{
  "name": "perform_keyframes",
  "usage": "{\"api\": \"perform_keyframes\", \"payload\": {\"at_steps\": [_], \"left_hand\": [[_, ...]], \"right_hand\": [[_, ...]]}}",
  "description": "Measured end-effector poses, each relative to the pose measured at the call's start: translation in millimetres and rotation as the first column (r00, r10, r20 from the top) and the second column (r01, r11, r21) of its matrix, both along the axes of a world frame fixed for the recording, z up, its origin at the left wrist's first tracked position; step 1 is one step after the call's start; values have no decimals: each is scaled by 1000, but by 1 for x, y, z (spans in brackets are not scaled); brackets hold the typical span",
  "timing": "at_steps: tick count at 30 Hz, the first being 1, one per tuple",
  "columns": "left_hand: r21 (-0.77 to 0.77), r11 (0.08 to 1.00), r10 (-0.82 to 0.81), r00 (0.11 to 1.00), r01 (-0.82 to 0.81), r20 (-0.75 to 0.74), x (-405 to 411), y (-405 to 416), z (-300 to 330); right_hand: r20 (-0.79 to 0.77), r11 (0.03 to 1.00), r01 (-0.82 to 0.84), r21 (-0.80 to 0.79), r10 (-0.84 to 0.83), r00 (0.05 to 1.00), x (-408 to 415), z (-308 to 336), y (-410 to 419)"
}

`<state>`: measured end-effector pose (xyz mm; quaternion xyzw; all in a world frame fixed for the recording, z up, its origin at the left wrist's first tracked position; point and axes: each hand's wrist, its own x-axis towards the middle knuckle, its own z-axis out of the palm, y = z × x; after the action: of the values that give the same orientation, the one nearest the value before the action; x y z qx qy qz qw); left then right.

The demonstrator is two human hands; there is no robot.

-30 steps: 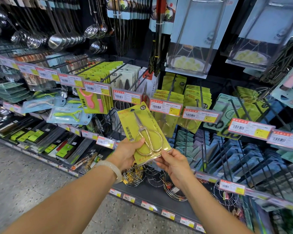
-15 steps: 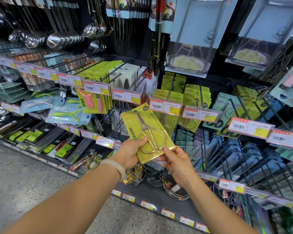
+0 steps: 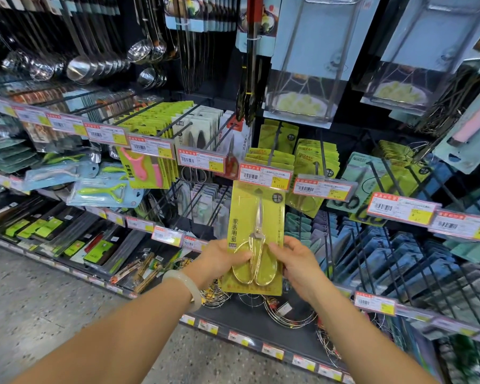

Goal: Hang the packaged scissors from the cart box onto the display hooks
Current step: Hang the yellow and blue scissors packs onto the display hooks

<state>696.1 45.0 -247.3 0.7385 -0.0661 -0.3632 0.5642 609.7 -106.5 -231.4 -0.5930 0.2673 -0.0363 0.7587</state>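
I hold one packaged scissors, a yellow-green card with gold-handled scissors, upright in front of the display. My left hand grips its lower left edge and my right hand its lower right edge. The card's top sits just under a red-bordered price tag at the front of a display hook. Matching yellow-green packs hang on that hook behind the tag. The cart box is out of view.
Neighbouring hooks carry more yellow-green packs, peelers and grey scissor packs. Ladles and tongs hang above. Wire racks lie on the bottom shelf. Speckled floor lies to the left.
Both hands have turned the tilted pack upright and lifted it up and to the right, bringing its top under the price tag of the matching hook.
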Motion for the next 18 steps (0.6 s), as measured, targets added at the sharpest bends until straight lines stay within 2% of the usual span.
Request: {"api": "perform_keyframes", "payload": {"at_steps": [4,11,18], "left_hand": [[29,998,-61,998,62,-11,-3,-2,-2],[-169,952,244,966,-256,-86,12,-21,6],[-243,902,355,933,-357,-51,29,-34,24]], "right_hand": [[-37,997,58,-47,-60,998,-1,-8,-4],[-77,983,108,-147,-120,990,-1,-16,-3],[1,961,109,-253,-112,994,23,2,-4]]}}
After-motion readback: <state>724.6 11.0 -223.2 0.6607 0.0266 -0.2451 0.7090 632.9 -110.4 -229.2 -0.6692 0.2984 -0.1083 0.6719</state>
